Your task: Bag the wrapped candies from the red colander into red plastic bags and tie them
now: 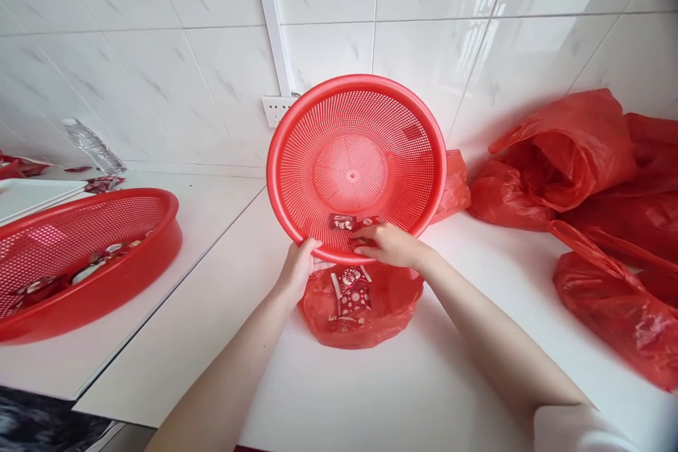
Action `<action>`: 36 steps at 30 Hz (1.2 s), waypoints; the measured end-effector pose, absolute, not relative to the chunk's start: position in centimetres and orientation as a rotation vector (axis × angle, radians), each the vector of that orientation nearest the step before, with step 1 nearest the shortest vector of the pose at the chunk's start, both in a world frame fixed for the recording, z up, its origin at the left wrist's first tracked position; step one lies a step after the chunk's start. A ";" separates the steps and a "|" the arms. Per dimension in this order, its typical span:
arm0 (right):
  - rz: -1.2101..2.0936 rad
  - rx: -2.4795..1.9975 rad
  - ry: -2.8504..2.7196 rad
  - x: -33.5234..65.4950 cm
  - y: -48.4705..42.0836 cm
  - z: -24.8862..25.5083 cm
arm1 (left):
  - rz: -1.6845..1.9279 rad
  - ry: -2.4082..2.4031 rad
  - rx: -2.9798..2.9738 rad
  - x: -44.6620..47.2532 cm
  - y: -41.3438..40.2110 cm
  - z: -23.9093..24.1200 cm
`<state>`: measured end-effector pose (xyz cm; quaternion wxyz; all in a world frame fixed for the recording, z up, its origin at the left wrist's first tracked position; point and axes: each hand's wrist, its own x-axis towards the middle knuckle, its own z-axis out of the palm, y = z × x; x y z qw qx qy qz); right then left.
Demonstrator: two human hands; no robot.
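Note:
A red perforated plastic basket [357, 109] is tilted with its mouth facing me. My left hand [301, 265] grips its lower left rim, thumb over the edge. At the lower right of the basket, my right hand [395, 244] reaches in, with its thumb and fingers around a small red packet that they partly hide. Beside those fingertips, another small dark red packet [342, 222] lies on the basket's inner wall. Directly below the rim, an open red plastic bag [392, 321] rests on the table with several red printed packets [354, 300] in it.
At left stands a second red basket [143, 265] holding several packets. Behind it are a white tray [39, 194] and a leaning clear plastic bottle [92, 145]. Red plastic bags [577, 148] crowd the right side. A socket strip [276, 111] is on the tiled wall.

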<state>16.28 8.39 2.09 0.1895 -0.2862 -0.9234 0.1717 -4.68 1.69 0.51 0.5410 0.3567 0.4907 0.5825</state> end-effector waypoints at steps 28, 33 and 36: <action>0.403 -1.209 -2.575 16.8 8.5 2.1 | 1.348 1.184 0.858 -4.5 1.2 1.3; 0.693 -0.870 -2.533 17.1 8.1 3.1 | 1.334 1.217 0.801 -4.8 1.7 1.0; 0.652 -0.867 -2.471 17.2 8.0 3.9 | 1.310 1.197 0.751 -4.9 1.9 1.0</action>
